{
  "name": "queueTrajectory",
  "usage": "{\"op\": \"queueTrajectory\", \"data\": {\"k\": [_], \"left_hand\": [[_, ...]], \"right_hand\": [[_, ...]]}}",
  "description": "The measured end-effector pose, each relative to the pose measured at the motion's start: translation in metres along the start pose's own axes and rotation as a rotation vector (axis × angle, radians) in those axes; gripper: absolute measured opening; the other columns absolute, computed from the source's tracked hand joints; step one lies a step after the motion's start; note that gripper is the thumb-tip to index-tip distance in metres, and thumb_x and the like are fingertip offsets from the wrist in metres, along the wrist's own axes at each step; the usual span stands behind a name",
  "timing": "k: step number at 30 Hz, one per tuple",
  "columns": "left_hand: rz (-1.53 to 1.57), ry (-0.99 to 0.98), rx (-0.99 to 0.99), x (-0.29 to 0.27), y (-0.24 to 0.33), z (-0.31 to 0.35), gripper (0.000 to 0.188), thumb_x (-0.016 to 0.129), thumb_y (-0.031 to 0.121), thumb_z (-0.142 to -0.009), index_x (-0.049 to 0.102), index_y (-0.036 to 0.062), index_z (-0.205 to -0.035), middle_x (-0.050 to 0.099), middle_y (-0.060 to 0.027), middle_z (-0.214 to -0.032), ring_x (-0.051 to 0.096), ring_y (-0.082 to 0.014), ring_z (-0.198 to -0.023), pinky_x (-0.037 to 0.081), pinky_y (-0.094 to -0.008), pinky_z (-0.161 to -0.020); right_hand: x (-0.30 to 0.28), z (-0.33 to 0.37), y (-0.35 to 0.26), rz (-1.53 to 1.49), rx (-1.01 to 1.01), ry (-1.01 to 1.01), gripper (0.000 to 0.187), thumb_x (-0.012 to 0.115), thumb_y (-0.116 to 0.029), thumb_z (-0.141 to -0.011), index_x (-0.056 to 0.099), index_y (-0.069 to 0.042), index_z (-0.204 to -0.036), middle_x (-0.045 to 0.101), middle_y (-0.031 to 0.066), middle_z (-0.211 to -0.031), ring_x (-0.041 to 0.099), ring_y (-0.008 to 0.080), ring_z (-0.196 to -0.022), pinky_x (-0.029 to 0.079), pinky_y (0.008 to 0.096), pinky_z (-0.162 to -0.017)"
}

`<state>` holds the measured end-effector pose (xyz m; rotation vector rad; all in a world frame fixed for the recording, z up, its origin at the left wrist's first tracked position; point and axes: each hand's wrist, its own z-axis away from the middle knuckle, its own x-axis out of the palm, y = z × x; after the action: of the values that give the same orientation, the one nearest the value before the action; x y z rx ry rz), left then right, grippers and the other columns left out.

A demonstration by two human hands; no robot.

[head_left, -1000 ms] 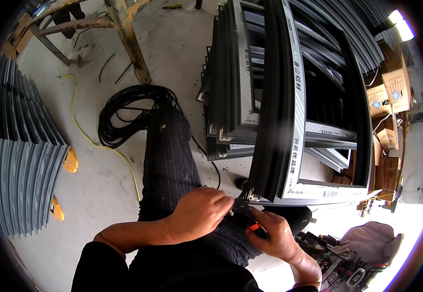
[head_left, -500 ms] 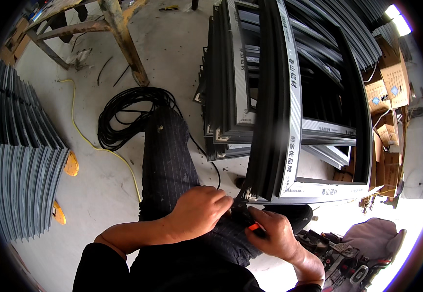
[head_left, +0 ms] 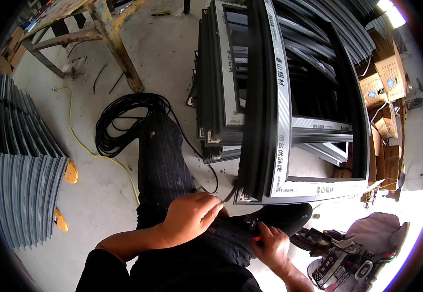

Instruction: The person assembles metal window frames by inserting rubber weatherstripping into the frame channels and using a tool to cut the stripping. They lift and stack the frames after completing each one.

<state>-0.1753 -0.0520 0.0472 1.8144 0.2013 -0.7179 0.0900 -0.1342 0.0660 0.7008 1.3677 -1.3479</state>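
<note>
My left hand (head_left: 192, 220) is closed, pinching the end of a thin black rubber strip (head_left: 230, 195). That strip runs up to the lower left corner of a dark metal window frame (head_left: 282, 146), which has pale printed film along its faces. To the right, below the frame's bottom edge, my right hand (head_left: 273, 244) is wrapped round a small hand tool (head_left: 255, 228) with a dark head and red-orange on its handle. It looks like cutters or pliers, and its tip stands apart from the strip. My fingers hide most of its handle.
Behind the held frame, more frames (head_left: 231, 82) are stacked. A coil of black hose or cable (head_left: 119, 134) and a yellow cord (head_left: 82, 135) lie on the floor. Grey profiles (head_left: 24, 194) stand at left, cardboard boxes (head_left: 384, 92) at right, and a cushioned seat with tools (head_left: 367, 238) at lower right.
My right hand and the tool have moved down, away from the frame corner and my left hand. The black strip now shows between my left fingers and the corner. The view has shifted slightly.
</note>
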Motion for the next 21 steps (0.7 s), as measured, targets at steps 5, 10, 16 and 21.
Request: {"op": "queueTrajectory", "data": {"k": [5,10,16,21], "left_hand": [[0.851,-0.232,-0.468,0.006,0.001,0.009,0.018,0.053,0.010,-0.099,0.061,-0.0053,-0.106,0.065,-0.0064,-0.086,0.065,-0.0102,-0.077,0.055,-0.0236,-0.071],[1.108,-0.246,-0.570,0.012,0.000,0.012,0.019,0.053,0.007,-0.099,0.060,-0.0045,-0.112,0.064,-0.0068,-0.097,0.063,-0.0134,-0.089,0.056,-0.0308,-0.085],[1.306,-0.155,-0.638,0.022,0.006,0.014,0.018,0.060,0.007,-0.095,0.061,-0.0041,-0.109,0.066,-0.0111,-0.107,0.065,-0.0155,-0.093,0.056,-0.0296,-0.084],[0.564,0.017,-0.284,0.020,0.029,-0.009,0.010,0.071,0.006,-0.087,0.065,-0.0014,-0.088,0.060,-0.0033,-0.083,0.060,-0.0105,-0.077,0.049,-0.0245,-0.070]], "right_hand": [[0.050,0.064,0.006,0.087,0.219,-0.185,0.051,0.072,-0.021,-0.067,0.061,-0.004,-0.114,0.058,0.0148,-0.088,0.057,0.0340,-0.087,0.046,0.0452,-0.078],[0.046,0.066,-0.006,0.055,0.164,-0.059,0.052,0.076,-0.024,-0.068,0.062,-0.004,-0.115,0.059,0.0145,-0.108,0.055,0.0324,-0.100,0.045,0.0438,-0.087],[0.026,-0.007,-0.040,-0.691,-0.012,0.160,0.066,0.082,-0.016,-0.072,0.051,0.000,-0.127,0.055,0.0182,-0.125,0.057,0.0340,-0.109,0.046,0.0403,-0.095],[0.061,-0.043,-0.068,-1.686,-0.014,0.083,0.083,0.075,0.000,-0.081,0.023,-0.001,-0.145,0.044,0.0178,-0.136,0.046,0.0268,-0.127,0.037,0.0404,-0.107]]}}
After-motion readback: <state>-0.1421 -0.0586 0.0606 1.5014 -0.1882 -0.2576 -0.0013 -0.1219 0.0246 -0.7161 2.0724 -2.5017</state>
